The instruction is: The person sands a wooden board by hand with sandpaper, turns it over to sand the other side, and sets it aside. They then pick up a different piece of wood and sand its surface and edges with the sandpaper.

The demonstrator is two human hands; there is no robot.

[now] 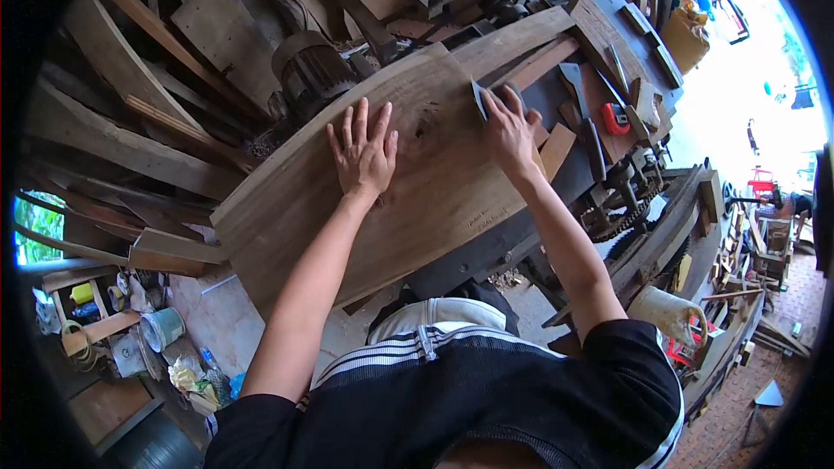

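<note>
A wide wooden board (417, 174) with a dark knot lies slantwise across the machine bench in front of me. My left hand (365, 156) rests on it, palm down with fingers spread, just left of the knot. At the board's right edge, my right hand (511, 128) is closed around a scraper (478, 101), whose thin metal blade shows at the board's edge; its handle is hidden in my fingers. Right of that hand lie a long flat tool with a dark handle (593, 143) and a red tape measure (615, 119).
An electric motor (311, 68) stands behind the board. Wood planks (139, 61) lean in a heap at the left. A toothed gear or chain mechanism (621, 221) sits at the bench's right side. Buckets (162, 328) stand at lower left, and a yellow jug (685, 39) at upper right.
</note>
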